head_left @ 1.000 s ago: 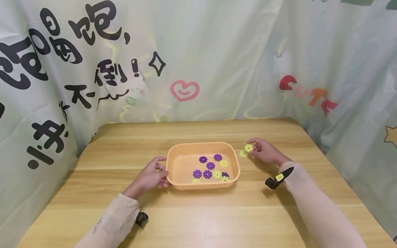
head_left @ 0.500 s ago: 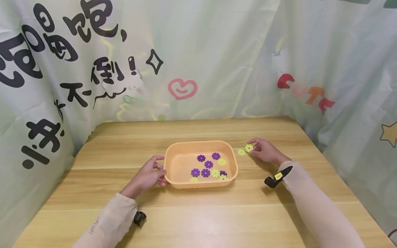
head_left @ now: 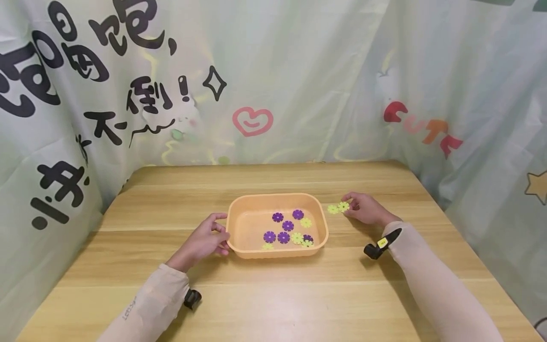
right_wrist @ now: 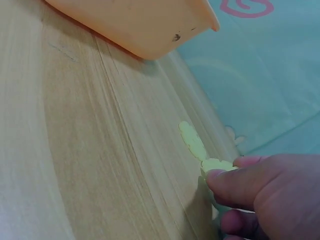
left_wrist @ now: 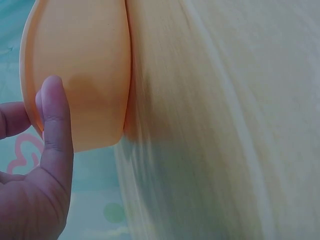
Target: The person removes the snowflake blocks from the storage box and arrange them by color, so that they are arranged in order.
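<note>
In the head view, an orange plastic basin point(head_left: 278, 252) stands mid-table with several purple and yellow flower-shaped discs inside. My left hand point(head_left: 201, 244) holds its left rim; in the left wrist view one digit lies along the outer wall point(left_wrist: 100, 95) and another is at the rim. To the right of the basin, my right hand point(head_left: 365, 209) pinches a yellow flower-shaped disc point(head_left: 344, 206) between thumb and fingers. A second yellow disc point(head_left: 333, 209) meets it edge to edge on the basin side. Whether the two are interlocked I cannot tell.
Among the pieces in the basin are a purple disc point(head_left: 283, 237) and a yellow disc point(head_left: 306, 222). The wooden table point(head_left: 273, 304) runs back to a printed curtain point(head_left: 307, 85), which also hangs along both sides. A black wrist strap point(head_left: 376, 249) sits on the right sleeve.
The yellow disc in my right hand has lowered slightly, and the second one now lies more level beside it. My left hand stays at the basin. The head view has shifted a little.
</note>
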The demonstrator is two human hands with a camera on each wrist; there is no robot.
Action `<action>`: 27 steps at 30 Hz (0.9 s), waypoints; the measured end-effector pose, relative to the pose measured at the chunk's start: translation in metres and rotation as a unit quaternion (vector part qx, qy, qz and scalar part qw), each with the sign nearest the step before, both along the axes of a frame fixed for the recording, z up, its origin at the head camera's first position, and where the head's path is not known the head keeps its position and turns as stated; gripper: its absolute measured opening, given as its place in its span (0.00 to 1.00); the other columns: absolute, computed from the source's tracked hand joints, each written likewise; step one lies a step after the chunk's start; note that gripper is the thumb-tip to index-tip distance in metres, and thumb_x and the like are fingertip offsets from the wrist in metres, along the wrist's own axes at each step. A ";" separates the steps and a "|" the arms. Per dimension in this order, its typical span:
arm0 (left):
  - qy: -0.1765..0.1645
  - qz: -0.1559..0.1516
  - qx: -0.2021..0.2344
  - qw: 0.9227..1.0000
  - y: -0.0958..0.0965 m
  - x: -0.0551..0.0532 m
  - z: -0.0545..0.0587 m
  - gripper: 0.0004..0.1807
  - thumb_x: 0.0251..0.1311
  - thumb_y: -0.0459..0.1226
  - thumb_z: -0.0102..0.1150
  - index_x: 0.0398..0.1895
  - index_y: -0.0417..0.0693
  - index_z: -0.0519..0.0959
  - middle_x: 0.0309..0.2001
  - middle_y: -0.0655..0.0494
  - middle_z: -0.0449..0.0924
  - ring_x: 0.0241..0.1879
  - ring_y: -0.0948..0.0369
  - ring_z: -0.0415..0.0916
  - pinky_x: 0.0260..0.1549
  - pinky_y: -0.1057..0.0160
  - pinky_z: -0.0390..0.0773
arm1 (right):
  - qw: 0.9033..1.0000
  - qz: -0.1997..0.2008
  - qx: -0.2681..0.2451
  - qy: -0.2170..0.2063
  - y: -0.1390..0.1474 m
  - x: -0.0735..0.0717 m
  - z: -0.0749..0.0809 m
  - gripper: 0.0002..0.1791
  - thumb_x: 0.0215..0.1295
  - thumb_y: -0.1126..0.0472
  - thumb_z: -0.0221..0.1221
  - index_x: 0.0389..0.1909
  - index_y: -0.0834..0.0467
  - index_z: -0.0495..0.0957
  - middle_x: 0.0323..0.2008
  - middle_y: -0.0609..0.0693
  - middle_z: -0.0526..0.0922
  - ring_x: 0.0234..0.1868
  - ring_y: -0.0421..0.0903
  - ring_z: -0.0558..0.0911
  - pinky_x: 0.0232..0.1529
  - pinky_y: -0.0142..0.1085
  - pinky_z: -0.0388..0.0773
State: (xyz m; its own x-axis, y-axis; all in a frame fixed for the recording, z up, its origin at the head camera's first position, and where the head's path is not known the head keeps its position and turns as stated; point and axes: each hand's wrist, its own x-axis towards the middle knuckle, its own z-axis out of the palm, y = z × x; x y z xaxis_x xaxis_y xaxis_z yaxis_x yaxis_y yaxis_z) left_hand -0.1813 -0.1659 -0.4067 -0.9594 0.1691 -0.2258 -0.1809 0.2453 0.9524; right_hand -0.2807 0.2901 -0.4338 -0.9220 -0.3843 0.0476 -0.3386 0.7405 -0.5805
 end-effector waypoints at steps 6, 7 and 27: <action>0.003 -0.001 -0.003 1.000 0.000 -0.001 0.002 0.32 0.63 0.24 0.52 0.69 0.39 0.56 0.42 0.41 0.68 0.29 0.53 0.77 0.29 0.56 0.86 | 1.000 0.012 0.013 0.002 0.001 -0.002 0.002 0.17 0.59 0.67 0.64 0.49 0.67 0.74 0.27 0.50 0.75 0.28 0.44 0.73 0.30 0.36 0.72; 0.003 0.000 -0.003 1.000 0.000 -0.001 0.002 0.32 0.63 0.23 0.52 0.69 0.39 0.57 0.42 0.41 0.68 0.29 0.53 0.77 0.29 0.56 0.86 | 1.000 0.012 0.015 0.002 0.000 -0.002 0.002 0.17 0.59 0.67 0.65 0.48 0.67 0.74 0.27 0.50 0.75 0.28 0.44 0.73 0.30 0.35 0.72; 0.007 -0.002 0.000 1.000 0.001 0.001 -0.001 0.31 0.63 0.23 0.52 0.69 0.38 0.57 0.41 0.41 0.68 0.28 0.53 0.77 0.29 0.55 0.86 | 0.999 0.010 0.030 -0.025 0.000 -0.002 0.002 0.17 0.60 0.65 0.65 0.48 0.65 0.74 0.26 0.48 0.74 0.27 0.44 0.72 0.30 0.36 0.71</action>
State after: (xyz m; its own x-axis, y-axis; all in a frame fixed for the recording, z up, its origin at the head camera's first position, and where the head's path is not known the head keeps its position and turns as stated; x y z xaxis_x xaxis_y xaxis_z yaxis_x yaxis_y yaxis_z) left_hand -0.1807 -0.1650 -0.4075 -0.9617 0.1731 -0.2126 -0.1667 0.2462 0.9548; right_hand -0.2824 0.2904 -0.4314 -0.9150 -0.4027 -0.0225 -0.3247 0.7685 -0.5513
